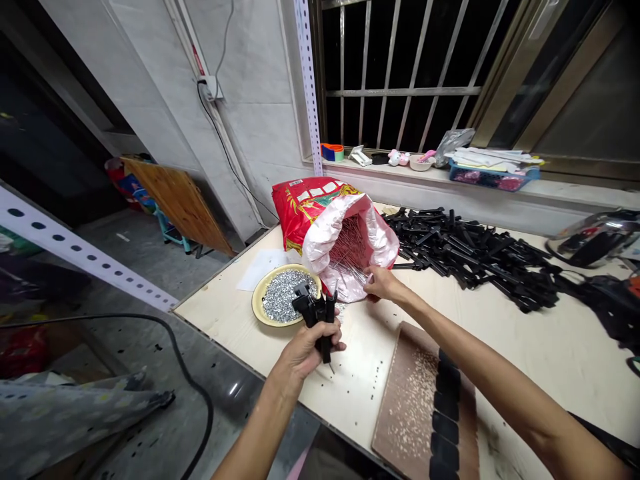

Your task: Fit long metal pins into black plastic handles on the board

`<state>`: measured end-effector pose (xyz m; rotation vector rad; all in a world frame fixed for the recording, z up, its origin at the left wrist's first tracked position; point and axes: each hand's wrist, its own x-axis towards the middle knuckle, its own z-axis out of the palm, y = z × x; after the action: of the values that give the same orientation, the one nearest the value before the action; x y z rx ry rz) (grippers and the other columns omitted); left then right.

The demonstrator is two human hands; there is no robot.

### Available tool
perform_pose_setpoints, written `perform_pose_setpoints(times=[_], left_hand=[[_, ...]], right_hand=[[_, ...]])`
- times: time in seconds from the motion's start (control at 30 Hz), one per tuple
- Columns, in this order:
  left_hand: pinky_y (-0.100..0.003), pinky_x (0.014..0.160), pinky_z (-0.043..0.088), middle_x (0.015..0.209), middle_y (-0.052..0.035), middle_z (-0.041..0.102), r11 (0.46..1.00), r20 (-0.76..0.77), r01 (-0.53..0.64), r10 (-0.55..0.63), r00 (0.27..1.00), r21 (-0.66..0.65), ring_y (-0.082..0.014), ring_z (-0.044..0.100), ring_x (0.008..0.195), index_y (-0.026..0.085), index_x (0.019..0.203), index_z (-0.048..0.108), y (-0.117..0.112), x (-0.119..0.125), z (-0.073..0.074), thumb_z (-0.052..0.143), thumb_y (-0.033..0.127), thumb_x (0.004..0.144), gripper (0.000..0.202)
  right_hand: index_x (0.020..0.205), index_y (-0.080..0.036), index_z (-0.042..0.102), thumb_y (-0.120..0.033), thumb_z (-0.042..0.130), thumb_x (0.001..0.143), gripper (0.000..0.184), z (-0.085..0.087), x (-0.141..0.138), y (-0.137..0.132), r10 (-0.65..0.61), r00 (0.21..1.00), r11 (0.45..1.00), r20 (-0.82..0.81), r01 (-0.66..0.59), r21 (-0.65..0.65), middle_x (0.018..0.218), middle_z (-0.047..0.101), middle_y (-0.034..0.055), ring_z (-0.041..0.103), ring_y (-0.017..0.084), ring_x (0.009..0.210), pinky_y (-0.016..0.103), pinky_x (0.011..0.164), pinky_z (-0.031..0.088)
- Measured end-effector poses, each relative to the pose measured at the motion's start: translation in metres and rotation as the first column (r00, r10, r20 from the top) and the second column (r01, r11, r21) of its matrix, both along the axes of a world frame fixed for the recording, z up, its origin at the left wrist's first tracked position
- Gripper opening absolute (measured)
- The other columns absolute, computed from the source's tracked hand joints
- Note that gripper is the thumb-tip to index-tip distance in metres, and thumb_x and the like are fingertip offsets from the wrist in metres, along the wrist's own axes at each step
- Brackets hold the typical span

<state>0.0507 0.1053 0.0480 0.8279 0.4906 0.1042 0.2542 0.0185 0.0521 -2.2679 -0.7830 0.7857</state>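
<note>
Left grip [307, 350] is closed around a bundle of black plastic strips [316, 313] that stand roughly upright above the fingers, with a thin metal tip showing below them. Right grip [383, 283] reaches forward, its fingers partly curled at the lower lip of a red woven sack [310, 210]. It sits right at a sheaf of long steel pins [347, 247] that fan out from the sack's pink-white lining; whether it holds any pin is too fine to tell.

Just beyond the left grip sits a yellow-rimmed plate [260, 307] heaped with small silvery metal bits [287, 297], with a sheet of white paper [263, 270] behind it. Past the right grip, a large heap of black plastic parts [465, 257] spreads over the pale wooden surface [525, 353]. Below the right forearm lies a brown board [405, 400] dusted with pale specks, with a row of black pieces along one edge. A shiny dark object [595, 237] sits farther right.

Well ahead of both grips, a windowsill [380, 168] beneath a barred window [400, 90] carries a blue basket [493, 179] under loose papers, among other small items. Left of the grips, a wooden board [177, 203] leans against a pale wall [255, 67], and a black cable [175, 353] curves across the grey floor [150, 267].
</note>
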Motion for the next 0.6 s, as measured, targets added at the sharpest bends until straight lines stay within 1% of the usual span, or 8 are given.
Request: perform_pose_setpoints(times=[0.1, 0.13, 0.2, 0.27, 0.37, 0.43, 0.53, 0.6], left_hand=[[-0.035, 0.070, 0.053, 0.064, 0.0036, 0.051, 1.000, -0.007, -0.022, 0.022, 1.000, 0.013, -0.0069, 0.045, 0.053, 0.013, 0.080, 0.061, -0.002, 0.004, -0.004, 0.072, 0.014, 0.059, 0.024], [-0.036, 0.071, 0.053, 0.064, 0.0034, 0.052, 0.998, -0.011, -0.046, 0.047, 0.999, 0.048, -0.0072, 0.046, 0.054, 0.013, 0.079, 0.061, -0.003, 0.006, -0.006, 0.072, 0.014, 0.058, 0.024], [-0.036, 0.070, 0.053, 0.067, 0.0020, 0.054, 0.981, -0.014, -0.103, 0.107, 0.994, 0.162, -0.0085, 0.048, 0.056, 0.013, 0.077, 0.061, -0.007, 0.011, -0.009, 0.074, 0.015, 0.056, 0.025], [-0.034, 0.068, 0.053, 0.070, 0.0004, 0.056, 0.936, -0.005, -0.148, 0.158, 0.987, 0.319, -0.0110, 0.051, 0.061, 0.013, 0.075, 0.061, -0.010, 0.015, -0.012, 0.075, 0.016, 0.056, 0.024], [-0.030, 0.066, 0.051, 0.070, -0.0003, 0.057, 0.838, 0.015, -0.178, 0.199, 0.980, 0.516, -0.0132, 0.053, 0.067, 0.014, 0.071, 0.060, -0.014, 0.018, -0.016, 0.073, 0.018, 0.058, 0.019], [-0.028, 0.064, 0.050, 0.069, 0.0009, 0.057, 0.797, 0.023, -0.195, 0.222, 0.975, 0.572, -0.0126, 0.053, 0.066, 0.014, 0.071, 0.060, -0.016, 0.019, -0.018, 0.073, 0.018, 0.057, 0.019], [-0.028, 0.063, 0.051, 0.070, 0.0015, 0.057, 0.804, 0.035, -0.225, 0.247, 0.968, 0.551, -0.0123, 0.052, 0.065, 0.015, 0.074, 0.061, -0.019, 0.020, -0.017, 0.074, 0.018, 0.056, 0.022], [-0.029, 0.063, 0.053, 0.071, 0.0011, 0.057, 0.843, 0.034, -0.239, 0.255, 0.966, 0.482, -0.0124, 0.052, 0.065, 0.014, 0.074, 0.062, -0.021, 0.021, -0.015, 0.074, 0.019, 0.055, 0.023]], right_hand=[[0.120, -0.012, 0.047, -0.011, 0.056, 0.081, 0.040, 0.014, -0.008, -0.025, 0.004, 0.957, 0.965, -0.289, 0.072, 0.252, 0.074, 0.068, 0.0033, 0.068, 0.012, 0.065, 0.019, 0.061, 0.056], [0.118, -0.013, 0.047, -0.013, 0.058, 0.081, 0.039, 0.019, -0.012, -0.033, 0.039, 0.891, 0.920, -0.452, 0.144, 0.364, 0.077, 0.068, 0.0031, 0.068, 0.011, 0.069, 0.018, 0.062, 0.056], [0.113, -0.016, 0.049, -0.014, 0.064, 0.077, 0.039, 0.030, -0.022, -0.044, 0.170, 0.680, 0.790, -0.714, 0.339, 0.511, 0.080, 0.067, 0.0021, 0.069, 0.012, 0.074, 0.017, 0.061, 0.056], [0.103, -0.018, 0.050, -0.014, 0.070, 0.071, 0.038, 0.040, -0.034, -0.051, 0.266, 0.548, 0.709, -0.793, 0.446, 0.546, 0.079, 0.067, 0.0007, 0.070, 0.015, 0.075, 0.018, 0.057, 0.057], [0.091, -0.018, 0.048, -0.015, 0.073, 0.068, 0.033, 0.051, -0.051, -0.052, 0.309, 0.562, 0.648, -0.767, 0.466, 0.603, 0.079, 0.067, 0.0005, 0.070, 0.019, 0.078, 0.021, 0.058, 0.057], [0.097, -0.019, 0.048, -0.017, 0.073, 0.068, 0.039, 0.056, -0.058, -0.052, 0.349, 0.588, 0.592, -0.729, 0.465, 0.658, 0.080, 0.067, -0.0004, 0.070, 0.018, 0.080, 0.024, 0.064, 0.057], [0.118, -0.023, 0.044, -0.017, 0.074, 0.067, 0.060, 0.058, -0.063, -0.053, 0.414, 0.592, 0.551, -0.691, 0.442, 0.708, 0.079, 0.066, -0.0035, 0.069, 0.018, 0.086, 0.029, 0.074, 0.056], [0.118, -0.021, 0.047, -0.020, 0.072, 0.069, 0.055, 0.056, -0.063, -0.055, 0.394, 0.629, 0.559, -0.670, 0.414, 0.718, 0.079, 0.067, -0.0026, 0.068, 0.017, 0.087, 0.032, 0.080, 0.054]])
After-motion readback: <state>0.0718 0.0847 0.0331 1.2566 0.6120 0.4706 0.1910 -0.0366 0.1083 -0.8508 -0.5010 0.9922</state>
